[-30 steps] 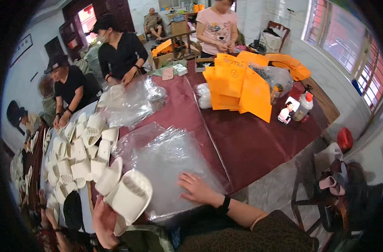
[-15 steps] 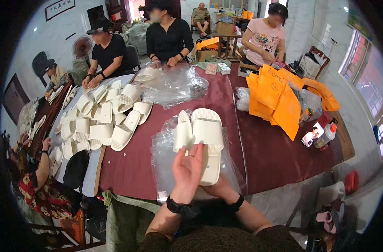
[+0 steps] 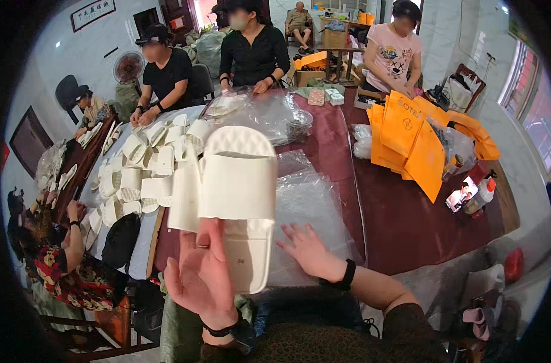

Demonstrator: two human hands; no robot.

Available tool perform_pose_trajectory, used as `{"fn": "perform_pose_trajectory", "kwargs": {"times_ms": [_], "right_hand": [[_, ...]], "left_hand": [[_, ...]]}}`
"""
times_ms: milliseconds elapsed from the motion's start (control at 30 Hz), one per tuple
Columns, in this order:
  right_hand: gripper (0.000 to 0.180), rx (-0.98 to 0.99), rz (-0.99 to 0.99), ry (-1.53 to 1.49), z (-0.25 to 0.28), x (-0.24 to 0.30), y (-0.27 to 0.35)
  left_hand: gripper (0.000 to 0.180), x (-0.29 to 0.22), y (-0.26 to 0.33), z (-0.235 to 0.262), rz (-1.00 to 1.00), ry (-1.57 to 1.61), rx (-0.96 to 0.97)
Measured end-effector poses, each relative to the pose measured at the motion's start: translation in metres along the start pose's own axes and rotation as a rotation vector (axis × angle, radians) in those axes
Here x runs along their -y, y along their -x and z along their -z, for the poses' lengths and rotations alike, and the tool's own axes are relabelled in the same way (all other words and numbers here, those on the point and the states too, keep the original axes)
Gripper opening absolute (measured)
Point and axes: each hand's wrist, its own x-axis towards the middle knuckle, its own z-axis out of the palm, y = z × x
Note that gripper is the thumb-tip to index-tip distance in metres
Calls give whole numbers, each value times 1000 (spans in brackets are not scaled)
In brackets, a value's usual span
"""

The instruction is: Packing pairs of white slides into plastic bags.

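My left hand [image 3: 204,275] holds up a pair of cream-white slide slippers [image 3: 238,187], toes pointing away. Its fingers reach up under the wide strap of the right slipper, and the tips are hidden there. Behind that slipper the second one shows only in part, at its left side. My right hand [image 3: 312,251] is empty, fingers apart, on or just above a stack of clear plastic bags [image 3: 306,206] spread over the dark red tablecloth. A black band is on each wrist.
Left lies a heap of white slippers [image 3: 143,163]; beyond are more clear bags [image 3: 257,121]. Orange bags [image 3: 408,133], a phone [image 3: 462,195] and a bottle [image 3: 482,192] occupy the right side. Co-workers stand or sit around the table, one close at left [image 3: 64,260].
My left hand has lifted the slippers off the bags, bringing them left and closer to me. My right hand has come away from the slippers and now spreads its fingers over the bags.
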Motion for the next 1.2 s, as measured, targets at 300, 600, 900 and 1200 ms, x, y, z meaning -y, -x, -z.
{"fn": "perform_pose_trajectory", "kwargs": {"times_ms": [300,600,900,1200], "right_hand": [[64,-95,22,-369,-21,3,11],[24,-504,-472,-497,35,-12,70],[26,-475,-587,-617,42,-32,75],[64,-209,-445,-466,-5,-46,-21]], "left_hand": [[56,32,-8,17,-60,-76,-11],[49,146,-23,76,192,287,-254],[65,115,35,123,511,-1023,116],[77,79,49,179,202,-2195,772]]}}
